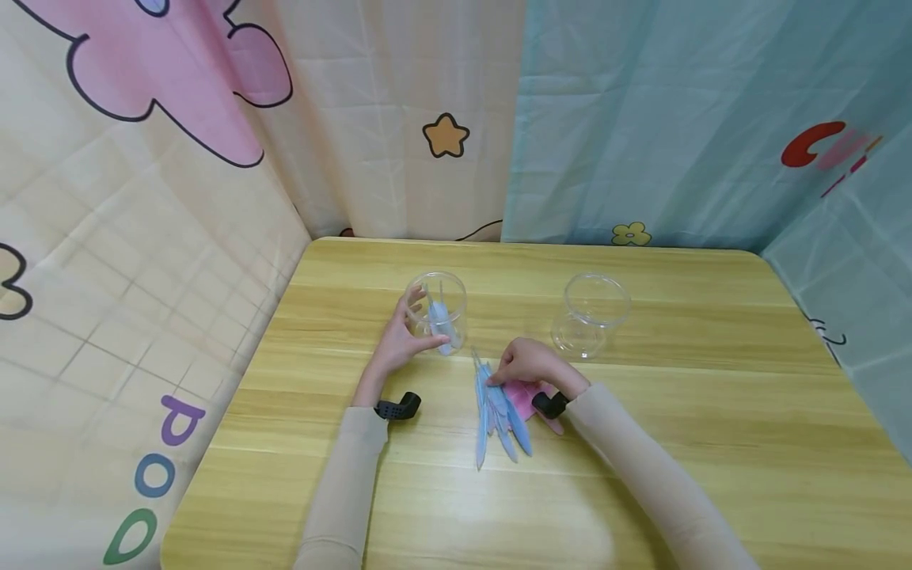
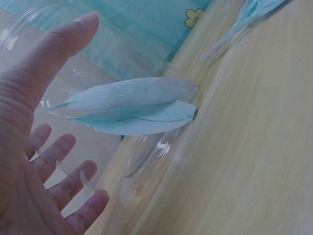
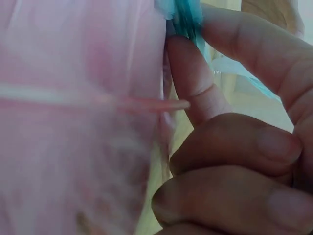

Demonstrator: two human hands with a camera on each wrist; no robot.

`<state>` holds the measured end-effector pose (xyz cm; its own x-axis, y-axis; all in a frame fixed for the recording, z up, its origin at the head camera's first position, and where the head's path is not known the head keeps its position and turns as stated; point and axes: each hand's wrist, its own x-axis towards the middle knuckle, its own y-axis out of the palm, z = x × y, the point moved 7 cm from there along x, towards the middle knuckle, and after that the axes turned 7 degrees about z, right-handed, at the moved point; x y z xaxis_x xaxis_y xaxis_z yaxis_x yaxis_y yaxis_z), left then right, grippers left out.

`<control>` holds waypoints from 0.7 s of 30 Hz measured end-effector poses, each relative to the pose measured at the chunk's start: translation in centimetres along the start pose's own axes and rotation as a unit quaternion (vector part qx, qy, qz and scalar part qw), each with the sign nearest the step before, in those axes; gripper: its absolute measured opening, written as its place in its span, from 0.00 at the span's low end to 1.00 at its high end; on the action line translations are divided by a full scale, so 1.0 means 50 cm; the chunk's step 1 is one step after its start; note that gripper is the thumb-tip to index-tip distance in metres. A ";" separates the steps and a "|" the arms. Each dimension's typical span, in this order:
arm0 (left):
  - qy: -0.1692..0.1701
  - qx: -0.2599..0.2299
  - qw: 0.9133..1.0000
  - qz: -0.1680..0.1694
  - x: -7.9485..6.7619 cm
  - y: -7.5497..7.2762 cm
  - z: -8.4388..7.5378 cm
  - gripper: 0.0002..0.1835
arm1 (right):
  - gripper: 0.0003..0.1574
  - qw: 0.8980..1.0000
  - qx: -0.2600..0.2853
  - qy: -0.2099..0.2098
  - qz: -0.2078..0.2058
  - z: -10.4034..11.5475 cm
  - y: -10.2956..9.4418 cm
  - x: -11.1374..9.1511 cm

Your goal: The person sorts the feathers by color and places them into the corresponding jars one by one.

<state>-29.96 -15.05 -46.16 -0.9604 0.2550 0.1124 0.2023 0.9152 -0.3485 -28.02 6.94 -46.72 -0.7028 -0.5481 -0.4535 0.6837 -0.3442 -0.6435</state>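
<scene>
A clear cup (image 1: 456,305) stands on the table with pale blue feathers (image 2: 134,103) inside, quills up. My left hand (image 1: 399,340) holds this cup from its left side, thumb in front and fingers curved round the back. To the right of it, a pile of blue feathers (image 1: 483,419) and pink feathers (image 1: 522,396) lies on the table. Over the pile, my right hand (image 1: 530,360) pinches a blue feather (image 3: 188,19) between thumb and index finger, the other fingers curled in. A pink feather (image 3: 73,117) fills much of the right wrist view, close beside the fingers.
A second clear cup (image 1: 591,317) stands farther right on the wooden table (image 1: 677,435). Printed curtains (image 1: 399,142) hang behind the table's back edge and along both sides. Each wrist wears a black camera mount (image 1: 399,406).
</scene>
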 end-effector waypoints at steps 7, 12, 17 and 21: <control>0.000 0.001 1.000 0.000 -0.001 0.000 -0.003 0.57 | 0.15 1.000 0.012 -0.002 0.000 -0.006 0.004 0.001; -0.001 0.006 1.000 -0.001 -0.001 0.000 -0.001 0.57 | 0.14 0.999 0.030 -0.009 -0.009 -0.010 0.004 0.005; -0.006 0.009 1.000 0.001 -0.001 0.000 0.000 0.57 | 0.15 0.998 0.066 -0.015 -0.004 -0.013 0.004 0.002; -0.005 0.008 1.000 0.000 -0.001 0.000 -0.001 0.56 | 0.14 0.995 0.095 -0.024 0.003 -0.015 0.005 0.000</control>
<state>-29.91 -15.06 -46.09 -0.9621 0.2527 0.1029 0.2002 0.9100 -0.3630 -27.99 7.42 -47.36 -0.6918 -0.5845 -0.4240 0.7157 -0.4769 -0.5103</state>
